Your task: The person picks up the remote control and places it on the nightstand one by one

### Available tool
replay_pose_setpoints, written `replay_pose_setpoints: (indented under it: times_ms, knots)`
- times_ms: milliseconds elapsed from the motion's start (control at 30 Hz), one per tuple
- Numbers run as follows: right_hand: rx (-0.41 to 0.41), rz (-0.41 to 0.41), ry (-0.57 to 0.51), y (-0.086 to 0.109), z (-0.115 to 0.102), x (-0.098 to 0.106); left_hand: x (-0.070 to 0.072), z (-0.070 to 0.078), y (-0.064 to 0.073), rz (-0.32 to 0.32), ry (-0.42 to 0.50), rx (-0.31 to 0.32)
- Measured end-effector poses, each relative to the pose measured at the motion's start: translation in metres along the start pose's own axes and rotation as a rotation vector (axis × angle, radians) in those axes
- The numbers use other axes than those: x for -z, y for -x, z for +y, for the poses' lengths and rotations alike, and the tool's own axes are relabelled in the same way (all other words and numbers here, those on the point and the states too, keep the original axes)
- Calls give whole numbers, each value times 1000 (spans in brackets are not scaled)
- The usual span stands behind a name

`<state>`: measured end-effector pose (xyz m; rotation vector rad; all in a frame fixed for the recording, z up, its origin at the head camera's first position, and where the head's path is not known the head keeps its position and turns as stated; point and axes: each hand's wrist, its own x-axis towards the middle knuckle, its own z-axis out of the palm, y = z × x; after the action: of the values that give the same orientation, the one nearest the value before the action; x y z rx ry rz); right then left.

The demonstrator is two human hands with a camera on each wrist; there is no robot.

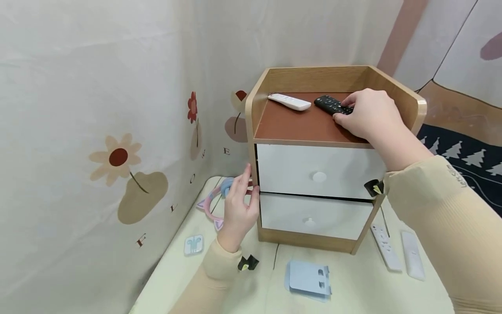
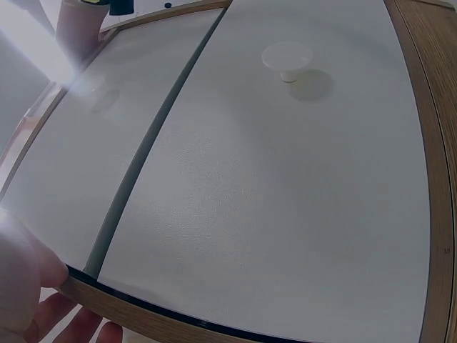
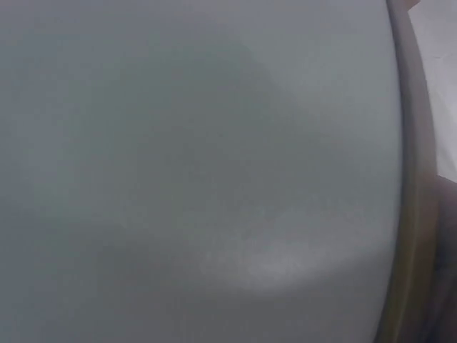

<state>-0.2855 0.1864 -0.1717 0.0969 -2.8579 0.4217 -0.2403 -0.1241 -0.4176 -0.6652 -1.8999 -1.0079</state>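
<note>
In the head view a small wooden cabinet (image 1: 306,245) with two white drawers stands on the table. My right hand (image 1: 370,113) reaches over its brown top shelf (image 1: 288,124) and pinches a black remote control (image 1: 328,104) between thumb and fingers. A white remote control (image 1: 289,102) lies to the left on the same shelf. My left hand (image 1: 240,213) rests against the cabinet's left side, fingers fairly straight. From the left wrist, the thumb (image 2: 50,268) is at the front edge and the other fingertips lie along the side. The right wrist view is filled by a blurred drawer front (image 3: 214,171).
Left of the cabinet lie a pink cat-ear headband (image 1: 208,209) and boxed earphones (image 1: 194,245). A light blue folding stand (image 1: 307,277) sits in front. Two white remotes, one with buttons (image 1: 386,248) and one plain (image 1: 412,255), lie on the right. Raised wooden walls (image 1: 317,78) border the shelf.
</note>
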Motion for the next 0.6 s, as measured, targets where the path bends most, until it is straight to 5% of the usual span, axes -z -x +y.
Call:
replay_pose_setpoints:
  times_ms: [600]
  knots:
    - [0, -87, 15, -37, -14, -4, 1, -1, 0, 11, 12, -5]
